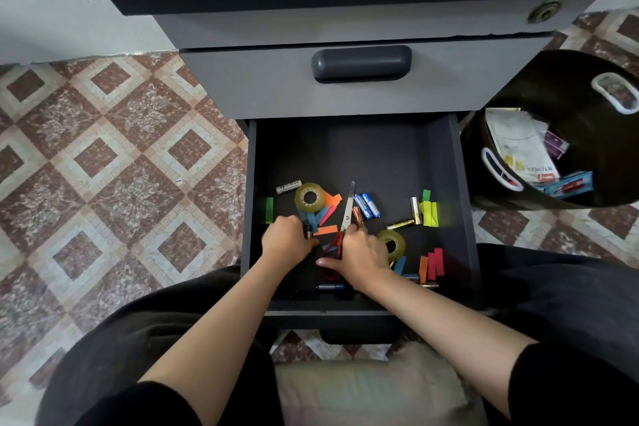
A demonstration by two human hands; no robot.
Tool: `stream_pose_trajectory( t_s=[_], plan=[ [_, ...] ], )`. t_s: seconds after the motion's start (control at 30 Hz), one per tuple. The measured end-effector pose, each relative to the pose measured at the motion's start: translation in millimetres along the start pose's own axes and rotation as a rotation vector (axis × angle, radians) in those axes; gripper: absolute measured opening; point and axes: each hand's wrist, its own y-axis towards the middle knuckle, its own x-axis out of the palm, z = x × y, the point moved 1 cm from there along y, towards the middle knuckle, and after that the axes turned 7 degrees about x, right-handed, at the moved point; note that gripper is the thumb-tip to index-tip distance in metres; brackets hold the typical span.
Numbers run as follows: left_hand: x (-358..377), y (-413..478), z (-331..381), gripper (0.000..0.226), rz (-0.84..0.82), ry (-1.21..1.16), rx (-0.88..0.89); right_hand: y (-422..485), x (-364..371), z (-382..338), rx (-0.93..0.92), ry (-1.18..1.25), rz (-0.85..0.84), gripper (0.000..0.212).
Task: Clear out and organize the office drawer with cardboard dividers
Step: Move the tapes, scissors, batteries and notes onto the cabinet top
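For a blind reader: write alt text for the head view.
The left hand grips a small dark item and the right hand covers red-handled scissors in an open drawer littered with tape rolls, batteries and coloured paper strips.

A: How is the light?
B: Soft and even; the drawer (380, 156) at center is dim, shadowed toward its back.
A: Sharpness?
B: Center crisp; edges bend from wide-angle distortion, with slight colour smear right of center.
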Motion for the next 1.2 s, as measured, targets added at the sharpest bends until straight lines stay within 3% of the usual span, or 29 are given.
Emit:
stream_pose_trajectory(
  t_s=[0.23, 0.37, 0.5, 0.77, 1.0, 1.2],
  plan=[
    [0.7, 7.1, -6.3, 0.015, -0.017, -0.072, -0.050, -0.9, 5.7, -3.8, -0.020, -0.030, 0.029, 0.083],
    [0.9, 8.2, -8.2, 0.025, -0.035, -0.110, -0.070, -0.9, 6.4, -4.6, -0.013, -0.032, 0.042, 0.090],
    [0.8, 8.5, -10.0, 0.017, -0.032, -0.116, -0.066, 2.1, 7.7, -7.4, 0.043, 0.013, 0.021, 0.083],
    [-7.2, 1.5, -13.6, 0.026, -0.024, -0.221, -0.128, -2.8, -6.0, 1.7, 0.088, 0.168, -0.101, 0.083],
    [-39.8, -27.3, -4.7, 0.022, 0.088, -0.373, -0.094, -28.7, -34.1, 16.4, 0.090, 0.227, -0.145, 0.092],
    [-67.0, -73.5, 8.8, 0.015, 0.189, -0.453, -0.008, -71.9, -61.6, 34.4, 0.039, 0.337, -0.074, 0.069]
  ],
)
